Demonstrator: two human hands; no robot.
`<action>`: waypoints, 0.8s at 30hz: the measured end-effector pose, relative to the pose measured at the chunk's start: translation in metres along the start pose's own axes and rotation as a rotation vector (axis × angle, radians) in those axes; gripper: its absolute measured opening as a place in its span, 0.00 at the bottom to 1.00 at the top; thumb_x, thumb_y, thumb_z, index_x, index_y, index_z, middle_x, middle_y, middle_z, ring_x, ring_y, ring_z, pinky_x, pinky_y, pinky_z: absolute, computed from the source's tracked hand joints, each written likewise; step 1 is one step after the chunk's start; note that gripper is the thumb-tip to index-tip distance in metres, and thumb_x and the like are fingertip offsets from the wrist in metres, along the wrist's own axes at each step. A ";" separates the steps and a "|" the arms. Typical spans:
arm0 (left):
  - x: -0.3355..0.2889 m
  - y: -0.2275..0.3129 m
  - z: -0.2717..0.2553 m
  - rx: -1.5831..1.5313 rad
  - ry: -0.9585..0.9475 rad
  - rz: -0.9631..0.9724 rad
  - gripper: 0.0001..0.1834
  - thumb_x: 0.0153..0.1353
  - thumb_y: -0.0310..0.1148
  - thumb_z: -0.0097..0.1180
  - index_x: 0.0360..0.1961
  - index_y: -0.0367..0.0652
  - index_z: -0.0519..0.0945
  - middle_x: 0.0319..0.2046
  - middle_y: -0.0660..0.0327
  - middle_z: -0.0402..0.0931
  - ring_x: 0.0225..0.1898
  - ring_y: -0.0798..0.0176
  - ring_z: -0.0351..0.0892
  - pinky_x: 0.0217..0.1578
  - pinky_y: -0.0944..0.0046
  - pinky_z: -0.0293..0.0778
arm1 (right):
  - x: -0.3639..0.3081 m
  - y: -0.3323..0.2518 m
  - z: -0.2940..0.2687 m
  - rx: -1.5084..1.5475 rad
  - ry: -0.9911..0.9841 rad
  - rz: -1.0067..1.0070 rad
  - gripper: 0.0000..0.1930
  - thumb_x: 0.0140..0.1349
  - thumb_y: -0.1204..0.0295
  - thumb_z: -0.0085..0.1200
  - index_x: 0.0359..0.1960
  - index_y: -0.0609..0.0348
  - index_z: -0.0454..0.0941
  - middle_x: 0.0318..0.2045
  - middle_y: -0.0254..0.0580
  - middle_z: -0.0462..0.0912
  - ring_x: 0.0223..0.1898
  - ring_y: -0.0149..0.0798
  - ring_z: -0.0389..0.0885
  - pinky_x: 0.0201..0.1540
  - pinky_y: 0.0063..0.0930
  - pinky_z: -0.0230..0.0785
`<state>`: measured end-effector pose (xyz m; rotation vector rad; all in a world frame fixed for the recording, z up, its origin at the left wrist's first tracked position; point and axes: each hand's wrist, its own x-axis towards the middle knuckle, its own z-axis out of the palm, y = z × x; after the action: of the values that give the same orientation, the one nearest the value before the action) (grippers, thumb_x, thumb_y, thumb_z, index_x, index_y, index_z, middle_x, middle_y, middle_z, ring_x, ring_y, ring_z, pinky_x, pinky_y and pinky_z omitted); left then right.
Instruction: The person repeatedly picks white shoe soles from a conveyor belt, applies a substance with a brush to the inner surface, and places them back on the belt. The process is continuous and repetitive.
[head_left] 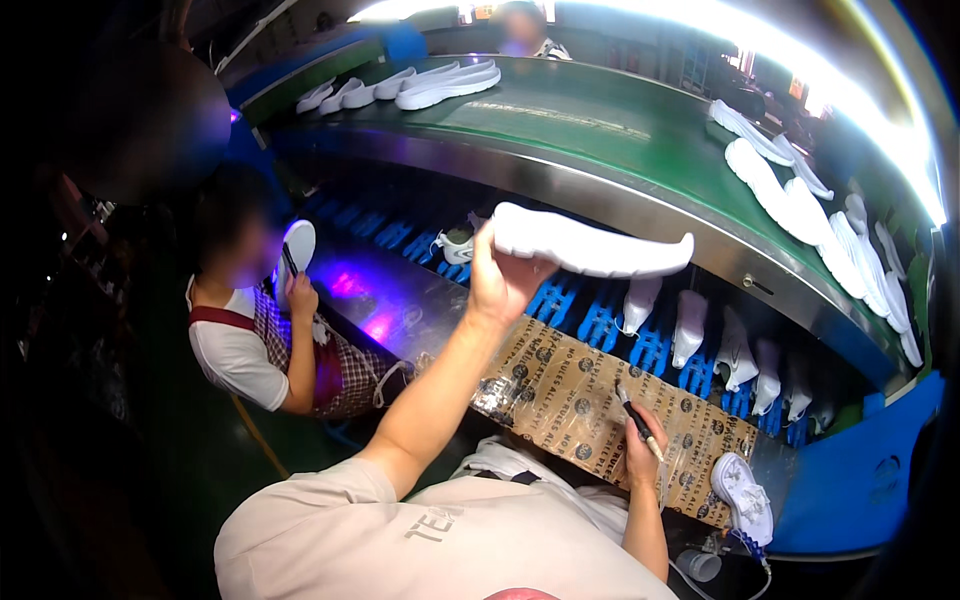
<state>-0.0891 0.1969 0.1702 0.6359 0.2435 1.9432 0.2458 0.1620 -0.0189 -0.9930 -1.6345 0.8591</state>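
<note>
My left hand (497, 283) is raised over the bench with its fingers closed on the heel end of a white shoe sole (600, 245). The sole is held side-on, its narrow end pointing right. Lower down, my right hand (642, 455) grips a slim pen-like tool (638, 418) with a dark barrel and light ends; its exact kind is unclear. That hand is just above the brown printed cardboard (560, 385) covering the bench. To its right, a white shoe (742, 497) stands at the cardboard's edge.
A green conveyor belt (590, 110) carries white soles (448, 85) at the far left and more soles (790, 200) at right. Below it, white shoe uppers (689, 325) hang among blue holders (600, 325). A co-worker (240, 330) at left holds another sole (299, 245). A small cup (699, 566) is lower right.
</note>
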 end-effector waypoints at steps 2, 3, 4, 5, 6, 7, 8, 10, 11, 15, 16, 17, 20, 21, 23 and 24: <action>-0.037 -0.032 -0.033 -0.091 0.200 -0.049 0.28 0.74 0.54 0.37 0.58 0.43 0.76 0.54 0.54 0.81 0.56 0.52 0.80 0.59 0.46 0.75 | -0.014 -0.005 -0.003 0.101 0.103 0.089 0.12 0.65 0.77 0.60 0.49 0.64 0.84 0.38 0.37 0.85 0.37 0.32 0.80 0.44 0.28 0.73; -0.057 -0.049 -0.056 -0.079 0.309 -0.077 0.30 0.75 0.54 0.35 0.58 0.42 0.77 0.54 0.54 0.81 0.56 0.52 0.80 0.60 0.46 0.74 | -0.018 -0.006 -0.005 0.126 0.119 0.129 0.11 0.65 0.77 0.59 0.49 0.64 0.84 0.37 0.36 0.84 0.35 0.30 0.79 0.42 0.26 0.72; -0.078 -0.061 -0.081 -0.034 0.351 -0.180 0.31 0.74 0.55 0.33 0.57 0.41 0.77 0.54 0.53 0.81 0.55 0.51 0.81 0.58 0.47 0.76 | -0.019 -0.007 -0.009 0.148 0.137 0.168 0.11 0.66 0.76 0.59 0.49 0.64 0.84 0.36 0.35 0.83 0.33 0.28 0.77 0.39 0.24 0.71; -0.100 -0.070 -0.100 0.006 0.394 -0.287 0.32 0.74 0.55 0.32 0.57 0.40 0.78 0.54 0.52 0.81 0.53 0.51 0.81 0.57 0.49 0.77 | -0.022 -0.005 -0.014 0.165 0.153 0.211 0.11 0.66 0.76 0.59 0.49 0.63 0.84 0.35 0.34 0.82 0.32 0.26 0.76 0.37 0.21 0.69; -0.118 -0.079 -0.113 0.028 0.215 -0.392 0.35 0.74 0.56 0.29 0.57 0.38 0.78 0.54 0.48 0.81 0.51 0.50 0.83 0.55 0.50 0.79 | -0.026 0.012 -0.020 0.224 0.171 0.228 0.12 0.67 0.75 0.59 0.50 0.64 0.82 0.31 0.32 0.79 0.28 0.23 0.72 0.32 0.17 0.63; -0.134 -0.086 -0.123 -0.119 0.187 -0.542 0.38 0.75 0.58 0.26 0.60 0.37 0.76 0.54 0.44 0.80 0.49 0.46 0.84 0.52 0.47 0.80 | -0.030 0.009 -0.026 0.285 0.189 0.257 0.13 0.67 0.74 0.60 0.51 0.65 0.81 0.31 0.32 0.79 0.28 0.23 0.71 0.32 0.17 0.63; -0.150 -0.087 -0.116 -0.164 0.159 -0.621 0.39 0.75 0.61 0.24 0.62 0.38 0.74 0.55 0.43 0.79 0.51 0.44 0.83 0.53 0.45 0.80 | -0.030 0.004 -0.027 0.345 0.214 0.287 0.13 0.68 0.74 0.60 0.51 0.65 0.80 0.30 0.32 0.78 0.28 0.23 0.71 0.31 0.17 0.62; -0.167 -0.087 -0.095 -0.223 0.140 -0.742 0.42 0.75 0.65 0.22 0.67 0.40 0.70 0.56 0.41 0.78 0.54 0.41 0.81 0.55 0.40 0.79 | -0.026 -0.010 -0.025 0.491 0.223 0.314 0.15 0.68 0.73 0.60 0.53 0.67 0.78 0.30 0.32 0.77 0.28 0.24 0.70 0.31 0.17 0.61; -0.172 -0.088 -0.088 -0.236 0.156 -0.784 0.44 0.74 0.67 0.21 0.68 0.42 0.69 0.56 0.41 0.78 0.55 0.39 0.81 0.56 0.39 0.79 | -0.022 -0.022 -0.023 0.529 0.193 0.322 0.16 0.67 0.73 0.61 0.53 0.67 0.78 0.30 0.33 0.78 0.29 0.24 0.70 0.32 0.17 0.62; -0.167 -0.100 -0.087 -0.158 0.139 -0.790 0.46 0.72 0.70 0.18 0.72 0.45 0.65 0.57 0.42 0.77 0.59 0.38 0.79 0.58 0.38 0.78 | 0.001 -0.071 -0.009 0.520 0.023 0.337 0.17 0.66 0.75 0.61 0.55 0.67 0.79 0.31 0.34 0.79 0.29 0.24 0.72 0.34 0.17 0.65; -0.161 -0.099 -0.084 -0.124 0.138 -0.776 0.47 0.72 0.71 0.17 0.72 0.45 0.64 0.57 0.44 0.77 0.58 0.41 0.80 0.58 0.41 0.79 | 0.006 -0.076 -0.006 0.465 -0.024 0.323 0.13 0.64 0.76 0.61 0.50 0.62 0.85 0.36 0.33 0.84 0.34 0.24 0.77 0.37 0.18 0.71; -0.155 -0.099 -0.080 -0.090 0.114 -0.768 0.47 0.72 0.71 0.16 0.72 0.45 0.64 0.56 0.44 0.78 0.57 0.42 0.80 0.58 0.42 0.79 | 0.014 -0.091 0.001 0.430 -0.054 0.273 0.13 0.63 0.76 0.61 0.49 0.61 0.85 0.36 0.33 0.85 0.33 0.25 0.77 0.38 0.19 0.71; -0.144 -0.101 -0.080 0.015 -0.014 -0.750 0.47 0.72 0.71 0.14 0.72 0.45 0.63 0.57 0.49 0.77 0.58 0.50 0.80 0.59 0.47 0.79 | 0.035 -0.103 0.021 0.242 -0.101 0.180 0.14 0.63 0.77 0.62 0.51 0.60 0.86 0.42 0.41 0.89 0.42 0.31 0.86 0.43 0.23 0.78; -0.143 -0.105 -0.078 0.075 0.014 -0.736 0.47 0.72 0.70 0.14 0.72 0.46 0.63 0.58 0.50 0.77 0.59 0.51 0.79 0.60 0.48 0.78 | 0.041 -0.119 0.030 0.344 -0.078 0.176 0.14 0.62 0.79 0.62 0.51 0.61 0.86 0.41 0.40 0.89 0.39 0.33 0.86 0.40 0.24 0.79; -0.143 -0.114 -0.068 0.199 0.069 -0.700 0.46 0.72 0.70 0.13 0.73 0.46 0.63 0.61 0.52 0.75 0.62 0.54 0.77 0.62 0.50 0.77 | 0.046 -0.105 0.043 0.020 -0.069 -0.085 0.16 0.60 0.81 0.64 0.51 0.59 0.87 0.39 0.42 0.88 0.36 0.35 0.85 0.39 0.26 0.79; -0.143 -0.111 -0.056 0.205 0.106 -0.701 0.46 0.73 0.69 0.14 0.73 0.46 0.62 0.64 0.53 0.72 0.64 0.57 0.74 0.64 0.53 0.74 | 0.045 -0.107 0.044 -0.041 -0.076 -0.246 0.18 0.58 0.82 0.66 0.50 0.56 0.88 0.38 0.43 0.87 0.35 0.36 0.85 0.38 0.28 0.79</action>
<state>0.0146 0.1261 0.0284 0.4895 0.6457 1.2827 0.1740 0.1564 0.0822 -0.7750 -1.8014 0.7064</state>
